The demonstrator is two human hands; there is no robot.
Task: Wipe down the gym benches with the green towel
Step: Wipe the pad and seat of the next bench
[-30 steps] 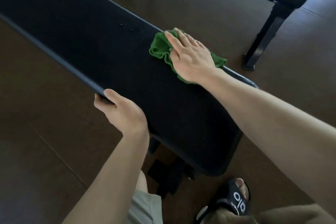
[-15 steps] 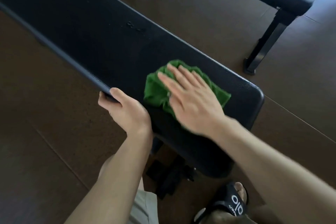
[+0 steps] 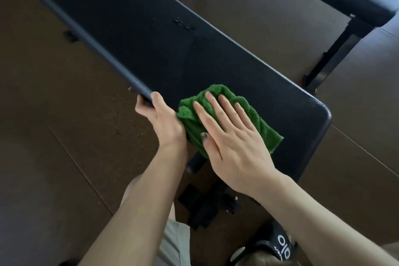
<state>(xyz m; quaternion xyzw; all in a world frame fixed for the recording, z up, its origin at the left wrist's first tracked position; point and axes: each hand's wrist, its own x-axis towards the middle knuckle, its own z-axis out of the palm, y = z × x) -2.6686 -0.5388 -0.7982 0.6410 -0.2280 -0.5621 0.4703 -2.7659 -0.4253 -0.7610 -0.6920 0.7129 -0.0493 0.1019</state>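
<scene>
While my right hand [image 3: 232, 136] pressed flat-fingered on the soft, light green towel [image 3: 224, 117], best palmed mid-bunch, my left hand [image 3: 163, 117] gripped the bench [image 3: 151, 34] edge.

Green towel [image 3: 226, 119] on black bench [image 3: 151, 39], dark brown floor [image 3: 54, 136], black sandal [image 3: 278, 244] with white lettering

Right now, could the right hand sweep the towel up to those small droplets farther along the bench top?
Probably yes. The right hand presses flat on the green towel, and the bench pad between it and the droplets is bare. The left hand grips the near edge, off that path.
</scene>
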